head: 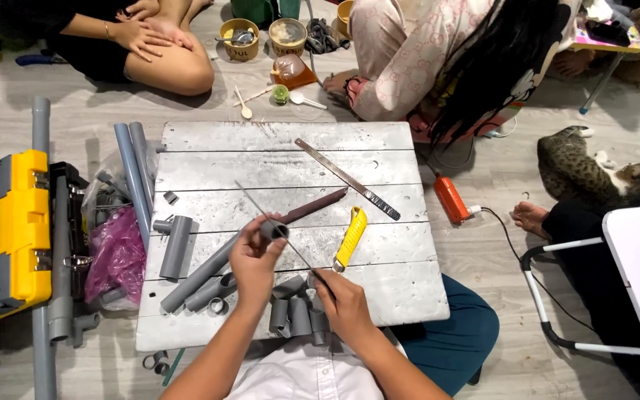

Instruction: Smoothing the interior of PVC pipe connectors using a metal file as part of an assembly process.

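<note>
Filing inside a short grey pipe piece (274, 230), a person works over a whitewashed plank board (290, 159) laid on the floor. The left hand (255, 261) pinches the ring tightly between thumb and fingertips, holding it just above the board's middle; the right hand (344, 298) is closed around the near end of a thin metal rod (275, 226) that runs diagonally through the ring's bore. Steady work here appears to call for a firm pinch and straight strokes along the rod's line, so the ring does not twist.

Just beside the hands lie a yellow utility knife (351, 237), a dark flat strip (314, 206), a steel ruler (347, 178) and a cluster of cut grey pipe offcuts (295, 311); longer grey pipes (198, 275) rest at the board's left.

To the left, an open yellow toolbox (10, 231) holds what look like pipe lengths and fittings, near a pink plastic bag (117, 255). Beyond the board, two paper cups (262, 37) stand near other seated people; one holds metal utensils, the other a pale food hard to identify. A tabby cat (594, 174) lies at right.
</note>
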